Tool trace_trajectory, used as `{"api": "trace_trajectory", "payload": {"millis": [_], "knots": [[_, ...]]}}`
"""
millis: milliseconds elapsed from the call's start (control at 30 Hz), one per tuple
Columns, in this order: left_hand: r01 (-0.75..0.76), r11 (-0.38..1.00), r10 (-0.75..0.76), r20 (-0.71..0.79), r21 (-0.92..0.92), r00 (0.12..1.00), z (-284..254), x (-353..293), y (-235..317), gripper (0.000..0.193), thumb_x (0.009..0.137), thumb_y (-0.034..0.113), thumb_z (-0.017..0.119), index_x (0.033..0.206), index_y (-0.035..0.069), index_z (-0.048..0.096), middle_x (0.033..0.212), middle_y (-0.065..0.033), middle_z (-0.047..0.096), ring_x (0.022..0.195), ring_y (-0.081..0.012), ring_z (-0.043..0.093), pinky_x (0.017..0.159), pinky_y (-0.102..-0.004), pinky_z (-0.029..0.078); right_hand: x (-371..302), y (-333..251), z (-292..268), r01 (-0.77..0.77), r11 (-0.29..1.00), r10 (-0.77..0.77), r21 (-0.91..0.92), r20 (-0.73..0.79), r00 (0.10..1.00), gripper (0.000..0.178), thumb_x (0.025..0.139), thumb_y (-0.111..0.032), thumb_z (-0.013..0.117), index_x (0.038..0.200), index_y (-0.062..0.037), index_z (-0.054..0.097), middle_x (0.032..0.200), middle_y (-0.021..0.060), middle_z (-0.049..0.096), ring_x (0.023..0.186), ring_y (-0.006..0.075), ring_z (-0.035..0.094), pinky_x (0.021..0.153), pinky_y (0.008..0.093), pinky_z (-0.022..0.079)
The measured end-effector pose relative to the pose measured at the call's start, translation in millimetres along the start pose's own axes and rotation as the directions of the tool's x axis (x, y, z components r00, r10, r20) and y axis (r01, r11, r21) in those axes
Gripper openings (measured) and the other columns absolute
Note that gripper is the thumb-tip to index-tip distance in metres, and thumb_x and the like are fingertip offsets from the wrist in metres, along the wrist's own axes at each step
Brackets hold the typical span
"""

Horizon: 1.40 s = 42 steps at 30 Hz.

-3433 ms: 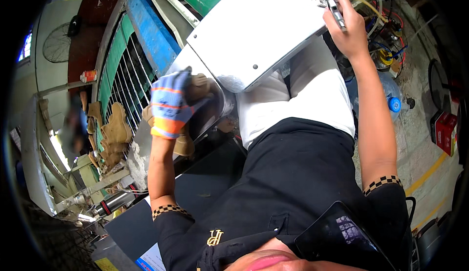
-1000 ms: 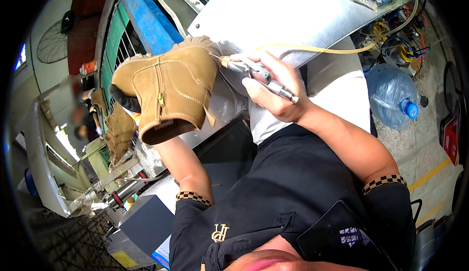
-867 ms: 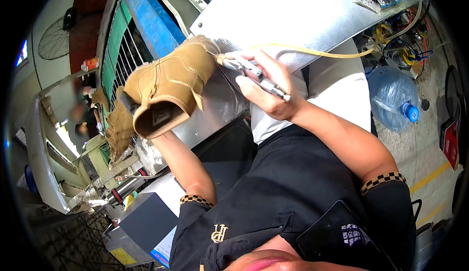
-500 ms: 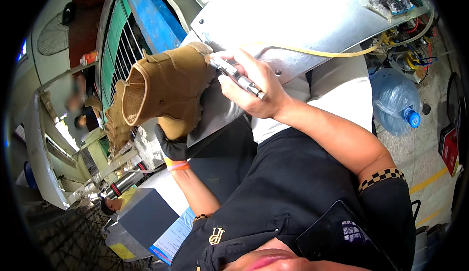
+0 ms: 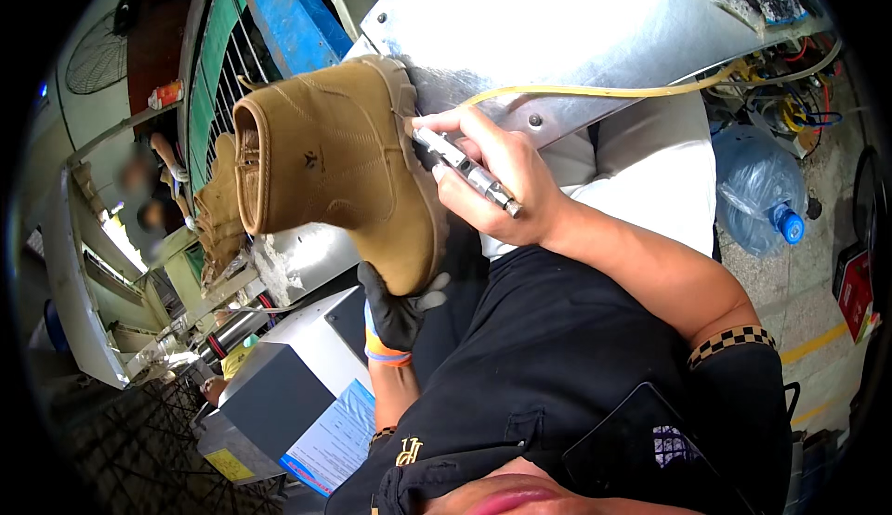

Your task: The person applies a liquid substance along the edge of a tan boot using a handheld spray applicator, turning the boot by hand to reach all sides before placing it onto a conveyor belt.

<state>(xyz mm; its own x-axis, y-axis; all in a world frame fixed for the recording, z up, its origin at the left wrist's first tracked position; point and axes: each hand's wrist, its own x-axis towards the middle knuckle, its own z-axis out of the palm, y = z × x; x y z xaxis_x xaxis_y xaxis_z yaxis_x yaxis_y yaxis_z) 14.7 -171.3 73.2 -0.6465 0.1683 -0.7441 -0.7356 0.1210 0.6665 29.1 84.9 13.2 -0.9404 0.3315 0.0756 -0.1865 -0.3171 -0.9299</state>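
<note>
A tan ankle boot [image 5: 339,153] lies on its side in front of me, its opening toward the left and its sole toward the right. My left hand [image 5: 400,311], in a dark glove, is closed around the toe from below. My bare right hand [image 5: 511,176] grips a slim, pen-shaped metal air tool [image 5: 476,177]. The tool's tip is at the edge of the boot's sole, near the heel; I cannot tell whether it touches. A yellowish hose [image 5: 613,92] runs from behind my right hand across the metal tabletop.
The shiny metal tabletop [image 5: 557,23] has dark debris at its far right corner. More tan boots [image 5: 219,213] stand left of the held one. A large clear water bottle [image 5: 757,190] lies on the floor at right. A grey box [image 5: 288,394] sits at lower left. People work at far left.
The boot has turned so that its side faces up more, and its toe has come nearer to me. My left hand has moved right with the toe. The tool stays at the sole edge.
</note>
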Motion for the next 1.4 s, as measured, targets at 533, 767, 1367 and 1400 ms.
{"api": "trace_trajectory", "payload": {"millis": [533, 767, 1367, 1400], "knots": [[0.183, 0.9, -0.033, 0.357, -0.396, 0.934, 69, 1, -15, 0.088, 0.092, 0.07, 0.034, 0.146, -0.001, 0.031, 0.133, -0.0243, 0.052, 0.119, -0.0386, 0.057, 0.093, -0.0447, 0.055, -18, -8, -24, -0.117, 0.993, 0.116, 0.006, 0.103, 0.988, 0.04, 0.085, -0.013, 0.058, 0.122, 0.001, 0.055, 0.098, 0.0047, 0.062, 0.085, 0.0074, 0.054, 0.077, 0.0252, 0.045], [0.176, 0.925, -0.024, 0.41, -0.336, 0.912, 90, 5, -17, 0.094, 0.09, 0.074, 0.031, 0.144, -0.003, 0.033, 0.132, -0.0241, 0.054, 0.119, -0.0372, 0.057, 0.092, -0.0448, 0.055, -33, -36, -48, -0.197, 0.968, 0.219, -0.153, 0.144, 0.965, 0.038, 0.084, -0.012, 0.058, 0.12, -0.0013, 0.058, 0.08, -0.0012, 0.053, 0.071, 0.0051, 0.047, 0.065, 0.0236, 0.04], [0.292, 0.924, -0.029, 0.714, -0.248, 0.699, 144, 33, -11, 0.098, 0.087, 0.078, 0.03, 0.152, 0.005, 0.018, 0.145, -0.0283, 0.039, 0.124, -0.0389, 0.053, 0.096, -0.0508, 0.051, -35, -99, -73, -0.341, 0.917, 0.369, -0.209, 0.115, 0.922, 0.034, 0.089, -0.005, 0.054, 0.123, 0.0002, 0.055, 0.062, -0.0051, 0.044, 0.048, 0.0026, 0.038, 0.043, 0.0216, 0.03], [0.297, 0.923, -0.027, 0.728, -0.245, 0.685, 149, 36, -10, 0.103, 0.085, 0.08, 0.03, 0.151, 0.002, 0.019, 0.143, -0.0267, 0.042, 0.124, -0.0365, 0.054, 0.097, -0.0481, 0.05, -35, -100, -73, -0.333, 0.918, 0.359, -0.214, 0.101, 0.928, 0.035, 0.089, -0.005, 0.054, 0.123, 0.0003, 0.054, 0.062, -0.0054, 0.044, 0.048, 0.0026, 0.037, 0.043, 0.0216, 0.029]]}}
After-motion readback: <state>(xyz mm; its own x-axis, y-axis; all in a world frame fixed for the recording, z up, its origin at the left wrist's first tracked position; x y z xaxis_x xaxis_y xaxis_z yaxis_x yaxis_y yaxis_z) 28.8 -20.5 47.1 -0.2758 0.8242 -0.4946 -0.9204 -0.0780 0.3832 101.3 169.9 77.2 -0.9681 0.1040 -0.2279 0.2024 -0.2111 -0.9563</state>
